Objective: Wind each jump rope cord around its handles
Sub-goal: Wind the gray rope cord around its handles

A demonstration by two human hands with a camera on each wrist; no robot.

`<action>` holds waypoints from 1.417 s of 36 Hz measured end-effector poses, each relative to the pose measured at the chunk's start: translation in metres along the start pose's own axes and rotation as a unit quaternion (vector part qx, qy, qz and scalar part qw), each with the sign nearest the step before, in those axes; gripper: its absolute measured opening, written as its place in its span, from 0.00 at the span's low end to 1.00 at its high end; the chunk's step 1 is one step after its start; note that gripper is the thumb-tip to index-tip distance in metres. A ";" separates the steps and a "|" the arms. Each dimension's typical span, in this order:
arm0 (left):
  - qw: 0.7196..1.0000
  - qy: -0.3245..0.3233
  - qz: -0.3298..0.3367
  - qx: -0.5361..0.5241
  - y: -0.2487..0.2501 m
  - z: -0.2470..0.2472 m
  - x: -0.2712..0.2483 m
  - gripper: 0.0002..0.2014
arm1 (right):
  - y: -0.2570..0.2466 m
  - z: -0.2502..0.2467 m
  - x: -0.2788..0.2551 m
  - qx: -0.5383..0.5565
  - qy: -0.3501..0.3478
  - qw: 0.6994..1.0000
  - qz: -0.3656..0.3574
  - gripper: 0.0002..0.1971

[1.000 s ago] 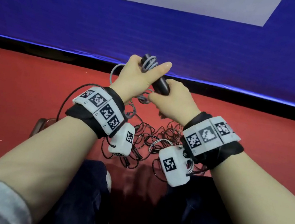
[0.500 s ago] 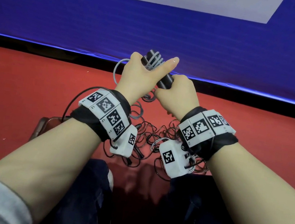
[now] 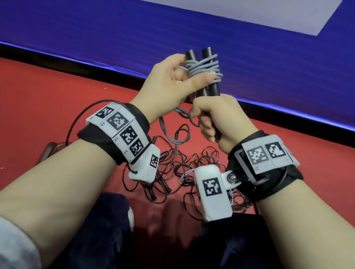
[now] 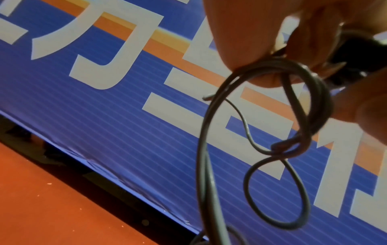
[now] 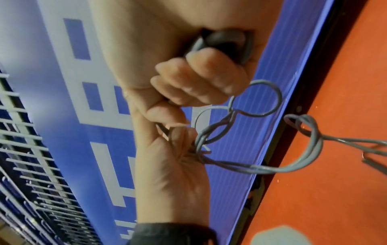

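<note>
Two black jump rope handles (image 3: 206,70) stand side by side, tilted upright in front of the blue wall. Several turns of grey cord (image 3: 204,68) wrap their upper part. My right hand (image 3: 215,117) grips the lower ends in a fist; the handle butt (image 5: 226,42) shows above its curled fingers. My left hand (image 3: 174,83) holds the wound cord, thumb (image 3: 202,78) pressed across the turns. Loose grey cord (image 3: 172,131) hangs in loops below the hands (image 4: 278,190) (image 5: 259,99).
A tangle of thin dark jump rope cords (image 3: 180,173) with slim black handles lies on the red floor (image 3: 15,111) between my knees. A blue banner wall (image 3: 117,34) with white lettering rises just beyond the hands.
Both hands have lifted the handles higher and stood them more upright. More grey cord now sits wound on the handles, and the left thumb has come down across the turns.
</note>
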State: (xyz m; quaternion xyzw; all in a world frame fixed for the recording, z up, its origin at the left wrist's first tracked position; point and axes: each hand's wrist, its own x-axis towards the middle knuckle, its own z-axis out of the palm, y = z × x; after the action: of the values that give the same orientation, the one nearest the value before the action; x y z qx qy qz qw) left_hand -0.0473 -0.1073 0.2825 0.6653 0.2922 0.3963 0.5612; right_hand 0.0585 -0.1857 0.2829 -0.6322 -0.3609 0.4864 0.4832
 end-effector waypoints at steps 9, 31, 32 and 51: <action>0.990 -0.089 -0.005 -0.111 0.012 -0.012 0.001 0.14 | -0.003 0.003 -0.009 0.199 -0.149 0.969 0.008 0.23; 0.987 -0.120 -0.007 -0.105 0.012 -0.013 0.000 0.10 | -0.013 -0.005 -0.013 0.263 -0.147 0.953 -0.016 0.23; 0.987 -0.120 -0.007 -0.108 0.012 -0.014 0.001 0.10 | -0.012 -0.005 -0.014 0.263 -0.156 0.952 -0.016 0.25; 0.959 -0.183 -0.023 -0.217 0.013 -0.008 0.000 0.22 | -0.013 -0.006 -0.012 0.420 -0.412 0.800 0.116 0.17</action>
State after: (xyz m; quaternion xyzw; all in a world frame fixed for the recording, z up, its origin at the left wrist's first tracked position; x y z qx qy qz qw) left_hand -0.0553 -0.1060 0.2955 0.5818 0.1067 0.3089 0.7448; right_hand 0.0610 -0.1947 0.2994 -0.1442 -0.2097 0.8576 0.4470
